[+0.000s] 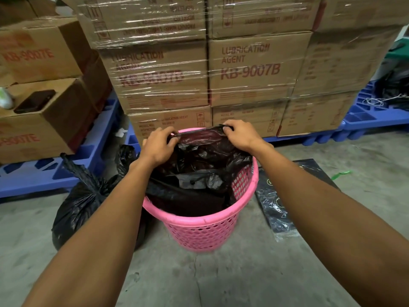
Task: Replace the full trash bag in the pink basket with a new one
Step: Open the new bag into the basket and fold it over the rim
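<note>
A pink plastic mesh basket [205, 233] stands on the concrete floor in the middle of the view. A black trash bag [199, 165] hangs loosely inside it, crumpled along the left and back. My left hand [158, 144] and my right hand [240, 135] each pinch the bag's top edge, holding it stretched between them over the basket's far rim. A tied, full black trash bag [77, 209] sits on the floor just left of the basket.
Shrink-wrapped cardboard boxes [254, 69] on blue pallets [363, 122] stand close behind the basket. More boxes are stacked at the left, with a dark phone [34, 100] on one. A flat pack of black bags [278, 202] lies on the floor to the right.
</note>
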Available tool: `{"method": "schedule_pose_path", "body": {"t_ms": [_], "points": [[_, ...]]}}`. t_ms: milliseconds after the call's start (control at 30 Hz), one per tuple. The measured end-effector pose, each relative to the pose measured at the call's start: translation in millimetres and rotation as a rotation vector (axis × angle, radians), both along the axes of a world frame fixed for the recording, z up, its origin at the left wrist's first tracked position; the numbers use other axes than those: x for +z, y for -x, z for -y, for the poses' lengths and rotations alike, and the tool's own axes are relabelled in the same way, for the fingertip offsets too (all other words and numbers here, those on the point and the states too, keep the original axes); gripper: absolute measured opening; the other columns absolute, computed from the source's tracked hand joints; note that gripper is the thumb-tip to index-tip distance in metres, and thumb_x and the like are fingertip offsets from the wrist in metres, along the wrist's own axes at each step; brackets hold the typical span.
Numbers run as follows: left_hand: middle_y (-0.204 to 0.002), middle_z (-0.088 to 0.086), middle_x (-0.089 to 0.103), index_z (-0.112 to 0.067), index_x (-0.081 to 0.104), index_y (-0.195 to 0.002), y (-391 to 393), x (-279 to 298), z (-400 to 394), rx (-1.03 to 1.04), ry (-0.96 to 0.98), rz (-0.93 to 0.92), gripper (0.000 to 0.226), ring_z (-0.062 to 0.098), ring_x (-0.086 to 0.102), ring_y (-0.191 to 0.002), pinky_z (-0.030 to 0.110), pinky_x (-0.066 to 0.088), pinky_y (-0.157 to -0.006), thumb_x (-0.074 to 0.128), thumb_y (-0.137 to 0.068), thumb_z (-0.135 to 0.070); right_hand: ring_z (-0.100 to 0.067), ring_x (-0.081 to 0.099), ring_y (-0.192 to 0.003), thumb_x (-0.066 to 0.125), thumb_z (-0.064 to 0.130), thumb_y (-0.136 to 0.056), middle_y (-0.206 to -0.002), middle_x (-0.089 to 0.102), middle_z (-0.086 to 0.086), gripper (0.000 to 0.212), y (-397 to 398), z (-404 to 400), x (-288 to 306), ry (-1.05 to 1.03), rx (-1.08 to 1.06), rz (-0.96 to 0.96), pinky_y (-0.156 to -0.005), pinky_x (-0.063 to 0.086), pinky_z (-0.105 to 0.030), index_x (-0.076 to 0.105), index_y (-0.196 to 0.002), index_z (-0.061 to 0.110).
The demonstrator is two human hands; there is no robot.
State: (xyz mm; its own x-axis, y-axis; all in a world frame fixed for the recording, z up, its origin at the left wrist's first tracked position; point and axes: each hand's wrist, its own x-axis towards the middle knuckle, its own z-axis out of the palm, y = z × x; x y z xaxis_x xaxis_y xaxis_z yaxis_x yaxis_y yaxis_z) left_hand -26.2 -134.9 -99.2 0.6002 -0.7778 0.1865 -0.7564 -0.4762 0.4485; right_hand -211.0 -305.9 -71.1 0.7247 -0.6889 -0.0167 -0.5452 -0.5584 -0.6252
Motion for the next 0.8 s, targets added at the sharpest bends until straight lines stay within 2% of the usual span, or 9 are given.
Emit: {"method": "schedule_pose_path", "body": {"t_ms": [133, 300, 433, 533, 600, 633, 700, 733, 800], "points": [[-0.105, 0.010, 0.067, -0.011, 0.077, -0.103, -23, -2, 7, -0.088, 0.151, -0.016, 0.020, 0.025, 0.061, -0.103, 0.034, 0.045, -0.095, 0.070, -0.090, -0.024, -0.034, 0.058, -0.116, 0.041, 0.050, -0.098, -0.123, 0.066, -0.007, 0.037, 0, 16, -16, 0.055, -0.156, -0.056, -0.087, 0.046, -0.039, 0.066, -0.120, 0.034], [-0.106, 0.011, 0.074, -0.005, 0.077, -0.103, -37, -12, 25, 0.032, 0.221, -0.092, 0.021, 0.019, 0.067, -0.097, 0.021, 0.045, -0.087, 0.072, -0.089, -0.019, -0.038, 0.056, -0.117, 0.039, 0.041, -0.101, -0.127, 0.062, -0.015, 0.038, -19, 33, -33, 0.065, -0.311, -0.042, -0.093, 0.045, -0.041, 0.063, -0.125, 0.025], [-0.095, 0.008, 0.077, -0.014, 0.079, -0.099, -50, -21, 40, 0.177, 0.263, -0.114, 0.020, 0.021, 0.068, -0.095, 0.027, 0.050, -0.083, 0.074, -0.085, -0.028, -0.033, 0.060, -0.113, 0.052, 0.035, -0.097, -0.120, 0.068, -0.011, 0.029, -24, 55, -45, -0.060, -0.304, -0.055, -0.095, 0.047, -0.037, 0.071, -0.114, 0.023], [-0.094, 0.005, 0.076, -0.018, 0.081, -0.096, -63, -26, 50, 0.283, 0.182, -0.230, 0.026, 0.022, 0.066, -0.098, 0.032, 0.052, -0.084, 0.078, -0.080, -0.039, -0.024, 0.066, -0.105, 0.063, 0.025, -0.093, -0.109, 0.072, -0.009, 0.030, -20, 69, -54, -0.343, -0.283, 0.052, -0.091, 0.052, -0.031, 0.072, -0.114, 0.006], [-0.096, 0.007, 0.077, -0.014, 0.080, -0.094, -71, -29, 54, 0.342, 0.128, -0.352, 0.026, 0.024, 0.068, -0.096, 0.034, 0.055, -0.088, 0.081, -0.078, -0.034, -0.024, 0.064, -0.107, 0.059, 0.018, -0.096, -0.113, 0.068, -0.010, 0.034, -16, 70, -60, -0.482, -0.282, 0.036, -0.080, 0.051, -0.025, 0.065, -0.124, 0.001], [-0.100, 0.010, 0.076, -0.010, 0.079, -0.094, -74, -31, 57, 0.363, 0.116, -0.435, 0.024, 0.026, 0.069, -0.096, 0.035, 0.056, -0.090, 0.081, -0.078, -0.027, -0.027, 0.061, -0.116, 0.055, 0.016, -0.098, -0.124, 0.065, -0.013, 0.035, -15, 71, -63, -0.487, -0.270, -0.006, -0.082, 0.049, -0.025, 0.061, -0.128, -0.001], [-0.105, 0.012, 0.074, -0.004, 0.074, -0.095, -76, -34, 57, 0.370, 0.127, -0.622, 0.016, 0.025, 0.069, -0.085, 0.029, 0.059, -0.078, 0.077, -0.081, -0.010, -0.031, 0.055, -0.127, 0.051, 0.011, -0.100, -0.135, 0.059, -0.019, 0.035, -11, 74, -68, -0.496, -0.215, -0.103, -0.093, 0.043, -0.029, 0.058, -0.130, -0.005], [-0.104, 0.013, 0.072, -0.003, 0.073, -0.094, -76, -34, 57, 0.363, 0.127, -0.706, 0.012, 0.024, 0.067, -0.079, 0.027, 0.059, -0.073, 0.074, -0.082, -0.004, -0.030, 0.059, -0.120, 0.051, 0.009, -0.100, -0.128, 0.063, -0.020, 0.030, -9, 76, -74, -0.480, -0.202, -0.143, -0.091, 0.042, -0.029, 0.062, -0.123, -0.007], [-0.106, 0.017, 0.071, -0.009, 0.072, -0.086, -77, -36, 55, 0.352, 0.118, -0.813, 0.011, 0.025, 0.067, -0.081, 0.034, 0.057, -0.082, 0.070, -0.084, 0.001, -0.015, 0.070, -0.077, 0.047, 0.008, -0.101, -0.078, 0.074, -0.010, 0.024, -4, 81, -86, -0.573, -0.273, -0.100, -0.070, 0.047, -0.019, 0.066, -0.088, 0.002]]}}
